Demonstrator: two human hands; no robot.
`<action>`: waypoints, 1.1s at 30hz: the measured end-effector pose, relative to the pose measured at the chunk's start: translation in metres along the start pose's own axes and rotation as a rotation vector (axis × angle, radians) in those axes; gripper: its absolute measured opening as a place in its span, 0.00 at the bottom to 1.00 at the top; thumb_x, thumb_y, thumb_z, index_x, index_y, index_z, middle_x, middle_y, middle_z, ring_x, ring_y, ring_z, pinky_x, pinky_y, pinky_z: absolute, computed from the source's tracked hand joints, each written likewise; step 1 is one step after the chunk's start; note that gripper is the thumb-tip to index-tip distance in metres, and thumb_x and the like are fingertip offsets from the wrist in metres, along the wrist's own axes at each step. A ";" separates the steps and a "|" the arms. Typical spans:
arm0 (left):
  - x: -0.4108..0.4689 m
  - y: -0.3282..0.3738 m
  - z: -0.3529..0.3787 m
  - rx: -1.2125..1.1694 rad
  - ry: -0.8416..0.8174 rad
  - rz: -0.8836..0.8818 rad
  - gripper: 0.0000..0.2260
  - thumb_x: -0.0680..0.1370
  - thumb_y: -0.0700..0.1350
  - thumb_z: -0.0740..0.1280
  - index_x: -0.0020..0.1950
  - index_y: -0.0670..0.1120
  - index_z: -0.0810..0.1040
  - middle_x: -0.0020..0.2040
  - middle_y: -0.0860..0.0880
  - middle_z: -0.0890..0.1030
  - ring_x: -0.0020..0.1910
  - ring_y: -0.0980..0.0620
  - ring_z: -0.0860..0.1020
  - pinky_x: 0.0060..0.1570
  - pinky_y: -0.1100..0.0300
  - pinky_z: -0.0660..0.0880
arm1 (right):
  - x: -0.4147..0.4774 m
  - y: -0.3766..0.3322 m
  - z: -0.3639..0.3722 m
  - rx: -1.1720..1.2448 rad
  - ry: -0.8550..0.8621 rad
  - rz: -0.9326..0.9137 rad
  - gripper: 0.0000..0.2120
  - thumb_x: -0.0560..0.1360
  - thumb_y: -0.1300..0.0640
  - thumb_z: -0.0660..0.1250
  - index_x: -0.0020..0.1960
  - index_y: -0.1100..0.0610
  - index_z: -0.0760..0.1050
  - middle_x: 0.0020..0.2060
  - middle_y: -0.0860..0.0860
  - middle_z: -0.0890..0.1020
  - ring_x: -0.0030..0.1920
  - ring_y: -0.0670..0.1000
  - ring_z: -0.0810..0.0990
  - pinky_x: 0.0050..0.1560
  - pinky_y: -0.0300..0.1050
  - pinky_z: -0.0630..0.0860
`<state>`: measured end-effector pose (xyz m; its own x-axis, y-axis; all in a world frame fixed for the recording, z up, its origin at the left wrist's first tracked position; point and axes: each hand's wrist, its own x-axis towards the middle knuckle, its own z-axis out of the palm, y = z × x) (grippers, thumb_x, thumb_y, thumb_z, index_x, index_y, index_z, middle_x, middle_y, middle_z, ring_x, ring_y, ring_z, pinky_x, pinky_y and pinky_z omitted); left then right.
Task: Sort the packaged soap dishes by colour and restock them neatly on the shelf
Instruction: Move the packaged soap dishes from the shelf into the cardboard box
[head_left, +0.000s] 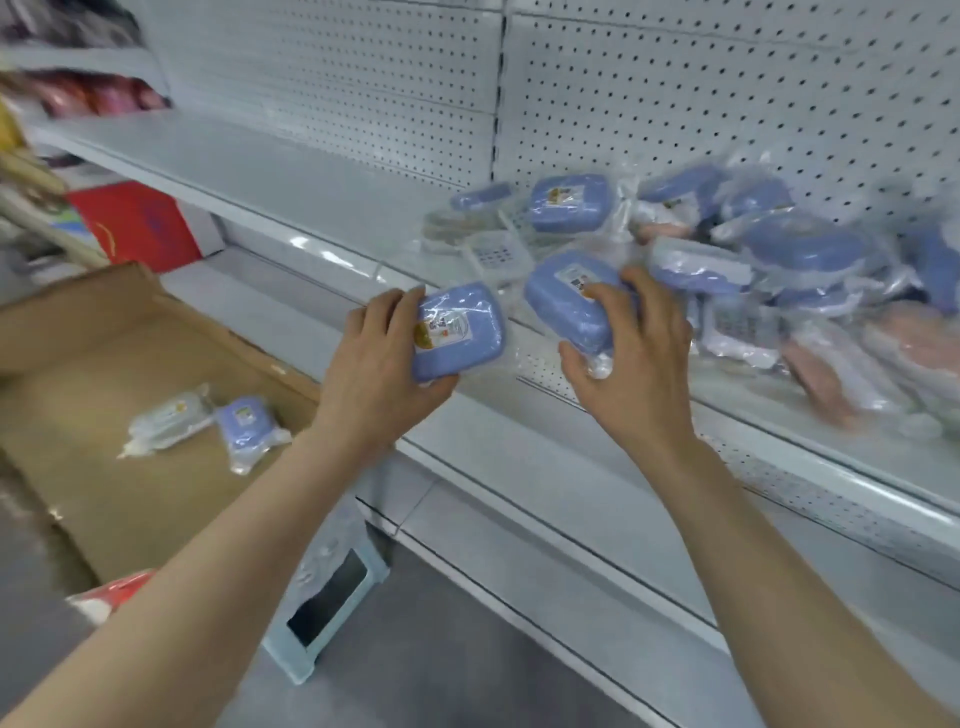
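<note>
Blue plastic under clear wrap, twice over, seen from the head camera: grips one blue soap dish (460, 332) in the left hand (384, 358), fingers curled round its near end, label up, just off the front lip of the white shelf (260, 171). Clasps a second blue dish (566, 306) in the right hand (634, 358), thumb below and fingers over the top, at the near edge of the unsorted heap (727, 249). Heaped there against the pegboard back (727, 104): blue packs on top, pink packs (826, 379) low at the right, a few pale ones between, none in rows yet. Waiting below in the cardboard box (78, 332): one more blue pack (244, 421) beside a pale pack (171, 415). Probably mid-sort, pulling blues out for a row of their own, with the stretch of shelf to the left a likely home for it. Risks from here: slick wrap slipping through a one-handed hold; loose packs sliding off the front edge on removal of the right-hand dish from the heap; pink hidden under blue and landing in the wrong row. Too blurred at the far right to count packs.
</note>
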<state>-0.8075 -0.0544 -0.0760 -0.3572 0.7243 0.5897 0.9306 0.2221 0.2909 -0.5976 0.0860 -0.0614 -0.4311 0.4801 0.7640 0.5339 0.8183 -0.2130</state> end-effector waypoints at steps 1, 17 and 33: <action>-0.015 -0.020 -0.004 0.008 -0.017 -0.041 0.39 0.68 0.56 0.74 0.73 0.44 0.64 0.66 0.44 0.70 0.61 0.41 0.70 0.56 0.47 0.72 | -0.006 -0.018 0.016 0.015 -0.022 -0.015 0.25 0.70 0.52 0.72 0.64 0.58 0.73 0.65 0.59 0.71 0.64 0.60 0.70 0.64 0.55 0.66; -0.132 -0.258 0.020 0.185 -0.404 -0.665 0.38 0.69 0.61 0.72 0.71 0.43 0.66 0.62 0.45 0.73 0.59 0.41 0.71 0.56 0.50 0.71 | -0.057 -0.136 0.265 0.198 -0.601 -0.152 0.24 0.69 0.44 0.65 0.61 0.53 0.72 0.61 0.54 0.74 0.58 0.58 0.75 0.56 0.55 0.73; -0.173 -0.454 0.032 0.229 -0.796 -0.810 0.36 0.68 0.58 0.73 0.71 0.45 0.64 0.63 0.44 0.69 0.61 0.39 0.70 0.59 0.50 0.71 | -0.070 -0.257 0.439 0.391 -1.092 -0.293 0.21 0.70 0.50 0.70 0.61 0.54 0.73 0.63 0.54 0.70 0.63 0.56 0.70 0.63 0.53 0.71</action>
<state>-1.1653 -0.2593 -0.3341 -0.7799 0.5035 -0.3719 0.4736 0.8631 0.1754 -1.0244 -0.0195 -0.3276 -0.9907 0.1191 -0.0663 0.1361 0.8912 -0.4326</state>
